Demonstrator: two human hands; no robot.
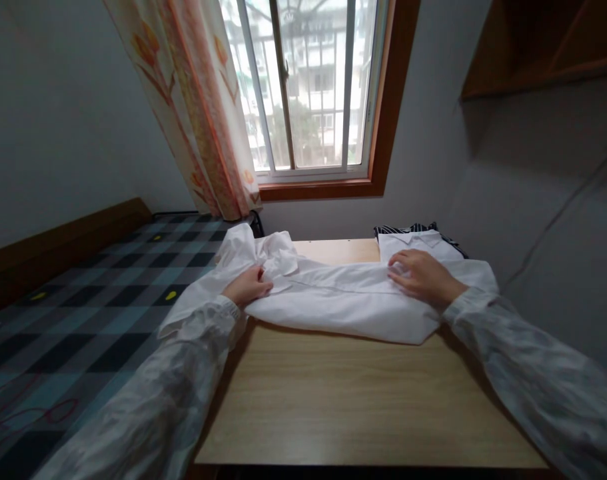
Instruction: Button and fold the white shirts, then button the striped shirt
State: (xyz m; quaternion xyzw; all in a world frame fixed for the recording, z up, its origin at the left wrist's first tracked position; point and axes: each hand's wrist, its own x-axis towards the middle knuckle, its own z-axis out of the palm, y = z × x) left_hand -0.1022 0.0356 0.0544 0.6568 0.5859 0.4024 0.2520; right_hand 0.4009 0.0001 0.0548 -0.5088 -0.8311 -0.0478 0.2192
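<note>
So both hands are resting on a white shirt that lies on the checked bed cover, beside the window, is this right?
Not quite. The head view shows the white shirt lying on the wooden table, not on the checked bed cover. Both the left hand and the right hand do rest on it.

A white shirt (pixel 333 300) lies partly folded, flat under both hands. Its crumpled collar end bunches just beyond the left hand (pixel 248 287); the right hand (pixel 423 277) presses its other end.

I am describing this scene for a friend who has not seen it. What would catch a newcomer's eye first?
First the white shirt spread across the wooden table, with the left hand gripping its bunched end and the right hand pressed flat on it. Behind is a bright window with a floral curtain; at left lies a checked bed cover.
</note>
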